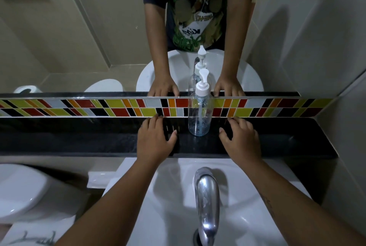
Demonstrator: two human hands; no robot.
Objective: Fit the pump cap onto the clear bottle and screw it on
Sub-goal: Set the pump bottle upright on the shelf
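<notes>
A clear plastic bottle [199, 116] stands upright on the black stone shelf [99, 141] behind the sink. A white pump cap [202, 84] sits on the bottle's neck, its tube reaching down inside. My left hand [156, 139] rests flat on the shelf to the left of the bottle, fingers spread, holding nothing. My right hand [240, 137] lies flat on the shelf to the right of the bottle, also holding nothing. Neither hand touches the bottle.
A chrome tap [207, 196] rises over the white sink [170, 206] just below the shelf. A band of coloured tiles [79, 108] and a mirror [79, 38] back the shelf. A white toilet [21, 192] stands at lower left. A tiled wall [324, 57] closes the right side.
</notes>
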